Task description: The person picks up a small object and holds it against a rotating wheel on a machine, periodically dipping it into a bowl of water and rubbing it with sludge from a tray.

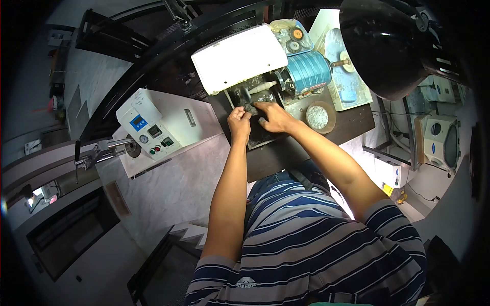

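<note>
My left hand is closed, its fingertips pinching a small dark piece whose kind I cannot make out. From the other side my right hand bends its blackened fingers onto the same piece. Just beyond the fingertips, the small wheel sits at the end of a pale tapered spindle. This spindle runs out of a blue bench polishing motor. Over the wheel leans a white hood.
A round bowl of whitish grains stands right of my hands. Behind the motor, a tray holds small wheels. The black lamp shade hangs at upper right. To the left stands a white machine with gauges and buttons.
</note>
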`<state>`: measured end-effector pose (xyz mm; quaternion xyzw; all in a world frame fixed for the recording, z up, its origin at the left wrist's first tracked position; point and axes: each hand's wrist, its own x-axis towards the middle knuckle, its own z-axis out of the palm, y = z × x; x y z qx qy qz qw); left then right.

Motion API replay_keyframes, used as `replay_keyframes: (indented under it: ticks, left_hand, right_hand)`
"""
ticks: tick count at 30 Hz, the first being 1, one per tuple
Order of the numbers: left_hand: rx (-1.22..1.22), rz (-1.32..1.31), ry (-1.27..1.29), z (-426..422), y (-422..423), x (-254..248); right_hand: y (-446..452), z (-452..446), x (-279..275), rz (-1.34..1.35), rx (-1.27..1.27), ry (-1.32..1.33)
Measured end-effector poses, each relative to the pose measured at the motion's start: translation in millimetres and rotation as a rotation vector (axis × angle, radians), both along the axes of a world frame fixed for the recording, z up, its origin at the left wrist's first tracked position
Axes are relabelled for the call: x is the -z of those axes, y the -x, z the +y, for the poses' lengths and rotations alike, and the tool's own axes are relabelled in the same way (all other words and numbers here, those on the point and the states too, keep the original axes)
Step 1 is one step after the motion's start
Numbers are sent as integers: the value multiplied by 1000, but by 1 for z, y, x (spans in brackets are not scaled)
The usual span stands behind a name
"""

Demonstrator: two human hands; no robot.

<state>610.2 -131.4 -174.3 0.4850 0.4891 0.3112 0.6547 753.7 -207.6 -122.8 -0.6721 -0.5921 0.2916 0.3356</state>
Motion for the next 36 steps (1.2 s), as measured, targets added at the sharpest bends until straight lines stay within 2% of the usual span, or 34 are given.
replay_keyframes:
  ticks: [2,3,10,15,17,18,20,25,27,32,36]
  left_hand:
    - [-36,-39,29,5,-4,1]
    - [-73,-75,64,7,-3,2]
    - [-138,-16,235,27,-14,7]
    - [-196,-80,323,29,-18,9]
    - [-158,-108,327,28,-12,19]
    - [-124,-135,332,27,-8,23]
    - [-126,-181,286,19,-5,24]
    - [-174,-275,209,10,-9,17]
    - [-151,-179,224,16,-11,24]
    - [-148,-163,277,22,-9,22]
    - [-190,-158,235,17,-10,16]
  right_hand:
    - [-3,7,0,-36,65,38]
    - [-4,9,0,101,167,105]
    - [-11,23,22,-47,158,128]
    - [-9,21,33,-150,208,77]
    - [-9,19,33,-175,168,-94]
    - [-9,18,33,-174,168,-92]
    - [-11,16,25,-46,84,-190]
    - [-8,15,23,-1,118,-215]
    - [-8,18,27,-8,129,-209]
    - [-5,20,28,-99,132,-128]
    - [-5,15,27,-47,133,-194]
